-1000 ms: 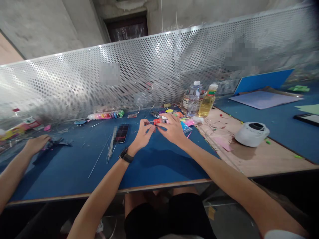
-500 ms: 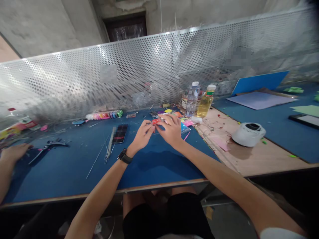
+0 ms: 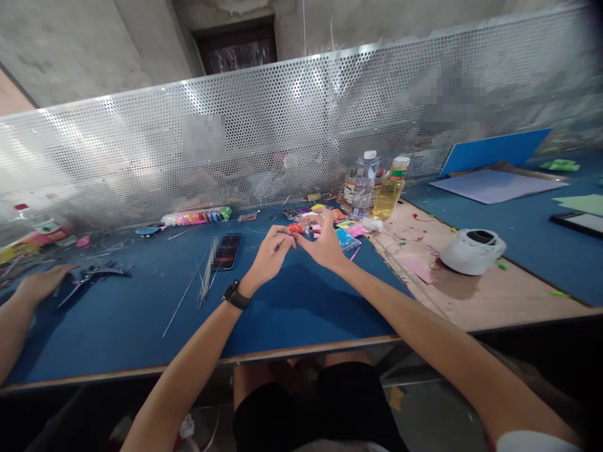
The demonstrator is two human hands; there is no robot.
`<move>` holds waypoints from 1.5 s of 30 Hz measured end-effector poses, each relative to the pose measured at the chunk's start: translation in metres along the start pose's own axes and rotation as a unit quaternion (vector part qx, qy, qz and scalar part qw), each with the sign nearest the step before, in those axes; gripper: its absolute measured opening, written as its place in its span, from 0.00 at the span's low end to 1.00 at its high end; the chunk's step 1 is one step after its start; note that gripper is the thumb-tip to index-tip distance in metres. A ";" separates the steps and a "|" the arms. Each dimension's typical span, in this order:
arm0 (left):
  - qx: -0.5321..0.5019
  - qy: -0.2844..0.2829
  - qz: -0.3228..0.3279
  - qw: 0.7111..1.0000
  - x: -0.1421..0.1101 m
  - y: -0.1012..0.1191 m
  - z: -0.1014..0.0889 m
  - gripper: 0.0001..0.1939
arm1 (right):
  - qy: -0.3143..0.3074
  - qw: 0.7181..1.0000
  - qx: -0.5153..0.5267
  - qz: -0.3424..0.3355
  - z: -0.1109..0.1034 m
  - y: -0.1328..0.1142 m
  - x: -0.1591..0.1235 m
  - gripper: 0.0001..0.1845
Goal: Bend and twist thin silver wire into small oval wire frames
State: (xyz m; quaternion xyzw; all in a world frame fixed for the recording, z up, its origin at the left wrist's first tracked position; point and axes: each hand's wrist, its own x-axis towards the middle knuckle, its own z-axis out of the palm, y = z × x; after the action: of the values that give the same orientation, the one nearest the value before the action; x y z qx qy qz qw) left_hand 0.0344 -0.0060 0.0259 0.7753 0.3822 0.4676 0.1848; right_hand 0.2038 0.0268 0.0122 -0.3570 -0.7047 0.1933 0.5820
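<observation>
A small red piece (image 3: 296,228), with what looks like clear plastic at its right end, is held up between my hands above the blue tabletop (image 3: 301,314). My left hand (image 3: 273,250) pinches its left end, thumb and fingers together, and wears a black watch (image 3: 237,295) at the wrist. On the other side my right hand (image 3: 328,243) curls around the piece, thumb against its lower edge and fingers arched over the clear part. Behind the right hand lie colourful packets (image 3: 347,238). The exact kind of the red piece is too small to make out.
Thin wires (image 3: 205,282) and a phone (image 3: 227,251) lie left of my hands. A co-worker's hand (image 3: 44,281) rests near pliers (image 3: 97,274). Bottles (image 3: 390,191) stand behind right, a white roll (image 3: 472,251) farther right. A perforated metal screen (image 3: 264,138) borders the back.
My right hand's fingers have lifted and spread, showing more of the red piece and its clear end. My left hand stays nearly in place. The co-worker's hand has shifted right.
</observation>
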 end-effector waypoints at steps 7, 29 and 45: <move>-0.179 -0.011 -0.058 0.982 0.002 -0.015 -0.005 0.20 | -0.235 0.936 0.229 0.124 -0.017 0.015 0.014 0.23; -0.351 -0.020 -0.134 0.926 0.001 -0.016 -0.006 0.16 | -0.164 0.843 0.402 0.316 -0.001 0.021 0.011 0.15; -0.369 -0.014 -0.134 0.920 0.002 -0.014 -0.006 0.18 | -0.173 0.845 0.399 0.312 0.003 0.021 0.009 0.14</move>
State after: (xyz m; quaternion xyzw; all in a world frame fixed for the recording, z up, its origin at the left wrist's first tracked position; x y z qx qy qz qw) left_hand 0.0239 0.0036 0.0206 0.6002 0.2804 0.5349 0.5244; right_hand 0.2065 0.0481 0.0033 -0.2554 -0.5072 0.6877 0.4523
